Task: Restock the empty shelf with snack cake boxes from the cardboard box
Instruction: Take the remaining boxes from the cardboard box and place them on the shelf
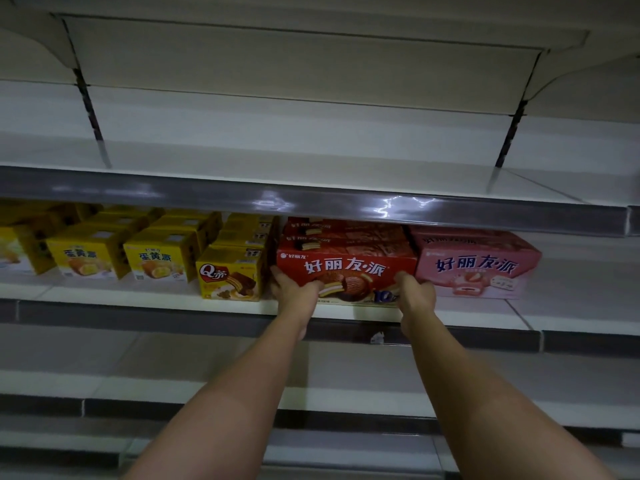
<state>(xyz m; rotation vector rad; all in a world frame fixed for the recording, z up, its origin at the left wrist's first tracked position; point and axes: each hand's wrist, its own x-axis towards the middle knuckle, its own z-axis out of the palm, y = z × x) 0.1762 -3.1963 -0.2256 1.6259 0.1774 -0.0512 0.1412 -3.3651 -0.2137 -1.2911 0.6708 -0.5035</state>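
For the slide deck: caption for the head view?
Both hands hold a red rectangular snack cake box between yellow and pink boxes.

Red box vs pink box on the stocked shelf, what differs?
The red box is red and shows a chocolate pie; the pink box is pink and shows a strawberry one. Both hands, left hand and right hand, are on the red box; the pink box is untouched. Both share the same printed name and flat, wide shape.
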